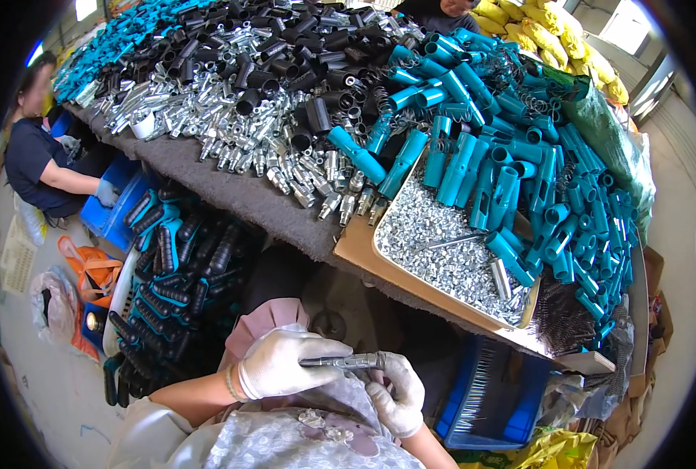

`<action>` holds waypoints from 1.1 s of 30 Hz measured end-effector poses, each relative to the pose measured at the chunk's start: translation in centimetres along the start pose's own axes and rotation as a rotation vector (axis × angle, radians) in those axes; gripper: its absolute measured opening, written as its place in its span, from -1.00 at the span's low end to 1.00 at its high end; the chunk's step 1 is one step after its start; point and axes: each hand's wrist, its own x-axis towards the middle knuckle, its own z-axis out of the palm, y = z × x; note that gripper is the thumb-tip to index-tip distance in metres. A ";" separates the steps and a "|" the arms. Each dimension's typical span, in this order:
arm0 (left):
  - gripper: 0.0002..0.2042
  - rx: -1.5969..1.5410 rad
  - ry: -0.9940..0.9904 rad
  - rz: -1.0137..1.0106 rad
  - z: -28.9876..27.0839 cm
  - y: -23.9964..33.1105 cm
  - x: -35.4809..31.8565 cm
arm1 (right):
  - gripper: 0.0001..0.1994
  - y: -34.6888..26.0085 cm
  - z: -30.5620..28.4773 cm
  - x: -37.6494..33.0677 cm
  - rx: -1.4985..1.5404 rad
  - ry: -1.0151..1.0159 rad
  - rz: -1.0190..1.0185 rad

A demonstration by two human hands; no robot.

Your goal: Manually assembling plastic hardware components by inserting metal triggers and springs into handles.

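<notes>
In front of my body I hold a slim grey metal shaft level, one end in each hand. My left hand, in a white glove, is closed round its left part, the thumb and fingers along it. The gloved fingers of my right hand pinch its right end. Beyond my hands, at the table edge, lies a tray of small silvery metal pieces. A thin metal rod and a silvery tube rest on these pieces.
Teal plastic housings, black tubes and metal fittings are heaped across the table. Black-and-teal handles fill the lower left. A blue bin stands at right. A gloved co-worker sits at left; another person is behind the heap.
</notes>
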 end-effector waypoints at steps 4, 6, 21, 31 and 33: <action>-0.70 -0.027 -0.003 0.009 0.7 -0.5 0.4 | -0.70 -0.5 -0.9 0.6 -0.024 -0.009 -0.045; -0.70 0.037 -0.018 0.008 1.0 -1.3 0.0 | -0.77 -0.1 -2.1 1.2 0.176 -0.069 0.070; -0.80 0.272 -0.061 0.223 1.5 -2.2 -0.2 | -0.80 -1.5 -17.9 10.8 -1.271 0.486 -0.066; -0.75 0.170 0.023 0.143 1.3 -1.6 -0.6 | -0.77 -1.9 -18.5 12.0 -1.171 0.711 -0.106; -0.77 0.231 0.006 0.210 0.5 -0.8 0.0 | -0.74 -3.1 -17.4 10.4 -0.764 0.794 -0.058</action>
